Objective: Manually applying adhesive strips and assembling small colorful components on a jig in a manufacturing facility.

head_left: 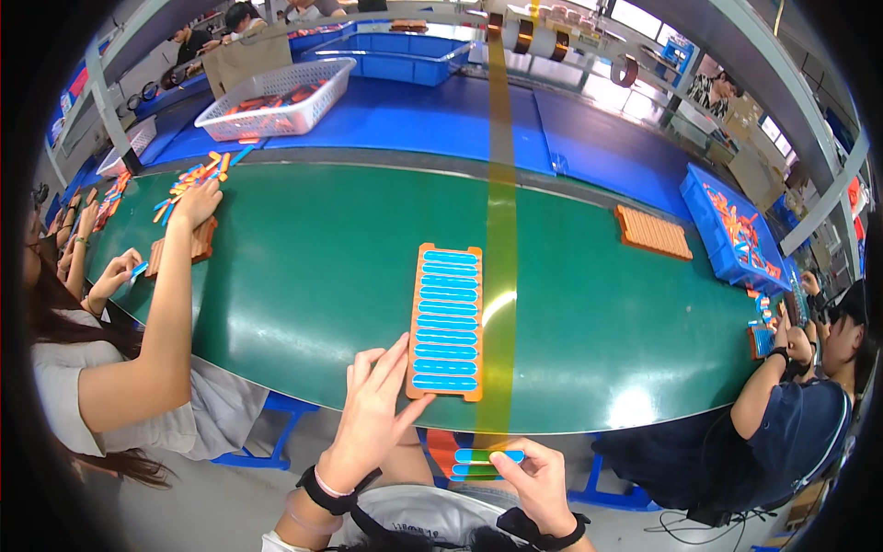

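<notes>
The left hand (372,405) is lying open, fingers spread, touching the near-left corner of the orange tray (445,322) of blue strips sitting on the green worktop (303,276). The right hand (533,478) is gripping a few blue strips (483,462) below the worktop's edge.

- The left hand (368,414) is bare, and its wrist carries a thin pale pink band with a black strap just below the band.
- The right hand (533,478) is bare too, with a black strap around its wrist.
- Between the two straps shows a light grey garment on the torso.
</notes>
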Motion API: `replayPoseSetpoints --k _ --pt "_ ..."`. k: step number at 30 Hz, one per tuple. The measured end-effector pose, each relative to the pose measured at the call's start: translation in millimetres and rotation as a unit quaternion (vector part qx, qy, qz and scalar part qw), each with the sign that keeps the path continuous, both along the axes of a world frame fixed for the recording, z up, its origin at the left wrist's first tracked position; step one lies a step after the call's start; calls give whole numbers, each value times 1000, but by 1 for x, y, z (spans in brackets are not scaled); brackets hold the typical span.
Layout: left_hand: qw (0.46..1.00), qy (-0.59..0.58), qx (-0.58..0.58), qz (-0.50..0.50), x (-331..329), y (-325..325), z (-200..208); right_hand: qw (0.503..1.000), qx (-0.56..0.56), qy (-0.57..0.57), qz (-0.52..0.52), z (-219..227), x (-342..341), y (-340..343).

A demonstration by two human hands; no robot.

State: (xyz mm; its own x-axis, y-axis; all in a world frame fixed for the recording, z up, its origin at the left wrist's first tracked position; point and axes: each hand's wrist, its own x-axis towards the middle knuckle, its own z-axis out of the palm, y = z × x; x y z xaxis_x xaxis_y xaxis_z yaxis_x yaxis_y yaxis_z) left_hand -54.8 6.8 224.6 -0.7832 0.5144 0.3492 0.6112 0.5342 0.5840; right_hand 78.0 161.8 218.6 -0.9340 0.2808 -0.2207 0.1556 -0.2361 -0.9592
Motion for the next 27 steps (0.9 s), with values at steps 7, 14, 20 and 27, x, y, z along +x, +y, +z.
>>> replayPoseSetpoints --k 7,14,20,27 --pt "998 -17 -56 -29 48 11 -2 992 6 -5 -125 20 -7 -11" --pt "995 14 -87 -37 54 22 -5 988 4 -30 -148 6 2 -2" --pt "996 30 -76 -38 49 26 -9 984 11 -53 -170 0 -2 -1" --pt "990 90 -30 -104 32 16 -17 980 -5 -30 -196 2 -6 -1"
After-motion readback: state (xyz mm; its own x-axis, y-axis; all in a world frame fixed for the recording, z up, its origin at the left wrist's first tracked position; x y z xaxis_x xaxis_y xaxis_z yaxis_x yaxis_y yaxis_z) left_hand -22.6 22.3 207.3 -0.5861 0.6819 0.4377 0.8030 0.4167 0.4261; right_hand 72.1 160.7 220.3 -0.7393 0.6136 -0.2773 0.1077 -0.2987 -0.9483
